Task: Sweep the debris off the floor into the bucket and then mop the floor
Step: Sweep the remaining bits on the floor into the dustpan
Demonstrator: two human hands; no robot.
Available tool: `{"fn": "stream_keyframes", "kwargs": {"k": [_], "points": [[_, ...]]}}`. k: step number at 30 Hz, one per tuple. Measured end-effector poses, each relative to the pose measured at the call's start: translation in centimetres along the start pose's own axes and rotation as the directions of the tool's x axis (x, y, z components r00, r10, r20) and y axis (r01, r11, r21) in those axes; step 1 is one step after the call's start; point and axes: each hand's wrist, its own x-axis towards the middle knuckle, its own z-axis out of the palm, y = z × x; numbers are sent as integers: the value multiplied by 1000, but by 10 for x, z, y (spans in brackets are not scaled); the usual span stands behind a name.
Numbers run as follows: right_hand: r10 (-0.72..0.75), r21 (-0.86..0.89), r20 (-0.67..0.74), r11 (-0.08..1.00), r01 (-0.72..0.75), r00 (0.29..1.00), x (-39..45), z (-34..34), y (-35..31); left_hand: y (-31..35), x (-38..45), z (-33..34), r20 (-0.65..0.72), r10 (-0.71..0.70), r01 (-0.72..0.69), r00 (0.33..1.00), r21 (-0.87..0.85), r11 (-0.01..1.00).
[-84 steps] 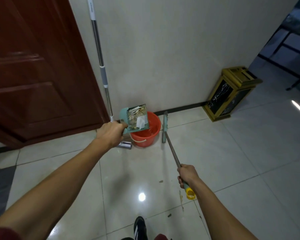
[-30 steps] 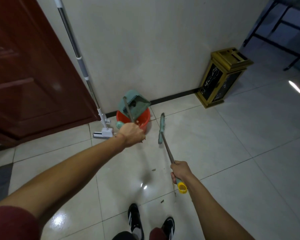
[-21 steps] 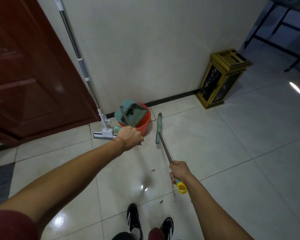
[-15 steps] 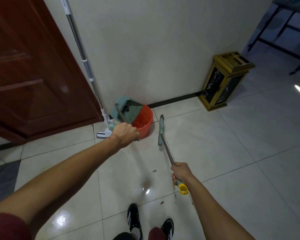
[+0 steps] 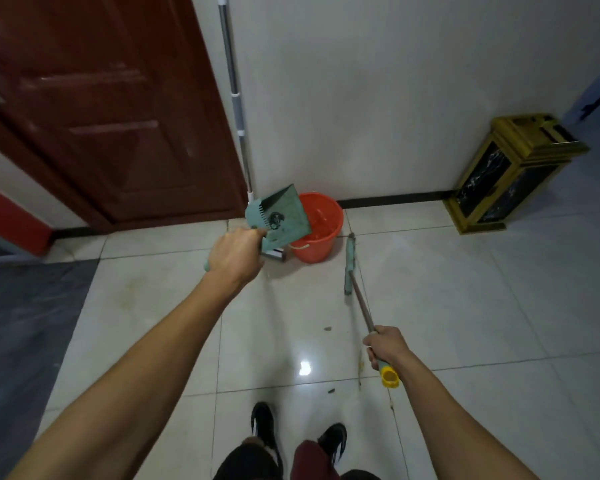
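Teal plastic dustpan [image 5: 280,219] hangs tilted at centre frame, its short handle clenched in the left hand [image 5: 234,256]; its mouth overlaps the rim of the orange plastic bucket [image 5: 319,226], which stands on the pale glossy floor tiles [image 5: 465,306] against the white wall. The right hand [image 5: 386,347], lower right, is wrapped around the brown broom handle with a yellow end cap [image 5: 371,327], the teal broom head [image 5: 349,263] resting on the floor just right of the bucket. Small debris flecks [image 5: 327,329] lie between the hands. A silver mop pole [image 5: 235,98] leans against the wall beside the dark red door [image 5: 101,105]. A gold-and-black bin [image 5: 510,171] stands at the right.
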Motion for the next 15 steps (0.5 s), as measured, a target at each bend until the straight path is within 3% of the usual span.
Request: {"fn": "stream_keyframes", "kwargs": {"k": [7,15], "points": [[13,-129,14,992,-11,1000,-10,31,15,-51,-71,20,-36,-216,210,976,-123,970],[88,-106,42,991,-83,995,-37,69,49,-88,-152,63,54,-308,313,950,-196,929]]}}
